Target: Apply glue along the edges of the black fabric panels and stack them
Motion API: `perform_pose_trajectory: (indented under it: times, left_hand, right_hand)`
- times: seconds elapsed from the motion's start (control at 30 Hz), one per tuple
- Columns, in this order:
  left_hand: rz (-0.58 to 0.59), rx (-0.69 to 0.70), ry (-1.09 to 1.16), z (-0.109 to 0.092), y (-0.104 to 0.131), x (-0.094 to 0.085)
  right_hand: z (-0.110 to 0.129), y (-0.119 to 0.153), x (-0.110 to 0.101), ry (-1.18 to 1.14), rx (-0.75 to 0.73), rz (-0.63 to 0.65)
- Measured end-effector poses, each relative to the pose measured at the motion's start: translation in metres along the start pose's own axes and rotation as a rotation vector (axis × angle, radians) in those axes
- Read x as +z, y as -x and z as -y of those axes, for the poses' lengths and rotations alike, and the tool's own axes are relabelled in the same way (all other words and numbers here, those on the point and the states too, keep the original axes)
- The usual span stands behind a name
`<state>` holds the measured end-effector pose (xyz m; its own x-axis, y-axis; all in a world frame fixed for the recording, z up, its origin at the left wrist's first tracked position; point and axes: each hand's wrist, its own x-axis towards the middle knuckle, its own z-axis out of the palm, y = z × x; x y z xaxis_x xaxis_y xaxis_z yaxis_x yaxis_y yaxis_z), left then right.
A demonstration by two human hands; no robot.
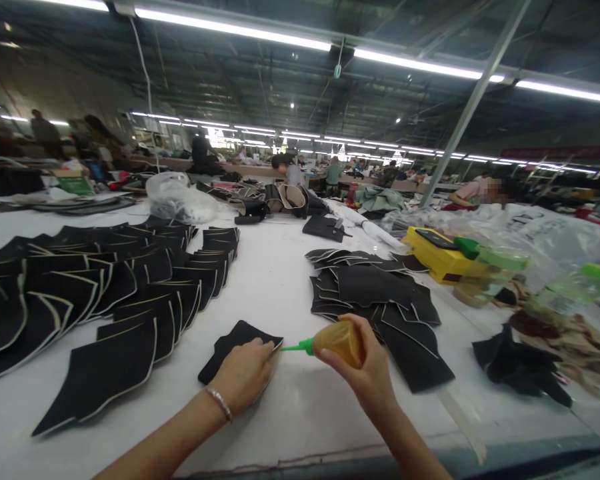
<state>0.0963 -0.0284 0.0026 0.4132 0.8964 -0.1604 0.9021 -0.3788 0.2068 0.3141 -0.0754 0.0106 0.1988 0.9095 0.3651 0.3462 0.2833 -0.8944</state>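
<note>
Near the front of the white table, a black cut leather-like piece lies beneath my left hand, whose fingers are stretched out flat over it. A silver bracelet circles that wrist, and the thumb is hidden. My right hand is closed around a squeeze bottle of amber liquid. Tilted sideways, the bottle points its thin green nozzle left, with the tip at the right edge of the piece. I cannot tell whether liquid is coming out.
Overlapping rows of black pieces cover the left side. A looser pile of black pieces lies to the right. Farther right are a yellow box with a phone on top, clear jars and brown scraps. People work in the background.
</note>
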Motion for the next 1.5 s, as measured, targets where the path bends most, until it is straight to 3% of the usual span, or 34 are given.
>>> perform_pose_trajectory:
  times: [0.43, 0.77, 0.93, 1.1, 1.27, 1.43, 1.5]
  left_hand:
    - [-0.005, -0.038, 0.076, 0.002, 0.004, 0.004]
    - [-0.024, 0.016, 0.097, 0.009, 0.009, 0.009]
    - [-0.015, 0.036, 0.111, 0.013, 0.011, 0.01]
    - [0.002, 0.038, 0.138, 0.013, 0.014, 0.006]
    - [0.003, 0.049, 0.153, 0.014, 0.016, 0.007]
    - [0.004, 0.059, 0.151, 0.015, 0.017, 0.01]
    - [0.011, 0.066, 0.151, 0.016, 0.017, 0.01]
  right_hand:
    - [-0.004, -0.012, 0.016, 0.225, -0.294, 0.109]
    - [-0.004, -0.017, 0.014, 0.206, -0.073, 0.101]
    - [-0.005, -0.016, 0.014, 0.069, 0.049, 0.187]
    - [-0.009, -0.018, 0.013, 0.105, 0.072, 0.101]
    - [-0.007, -0.013, 0.014, -0.007, 0.099, 0.23]
    - [-0.005, -0.013, 0.013, 0.056, 0.112, 0.157]
    - [-0.004, -0.011, 0.013, 0.034, 0.109, 0.185]
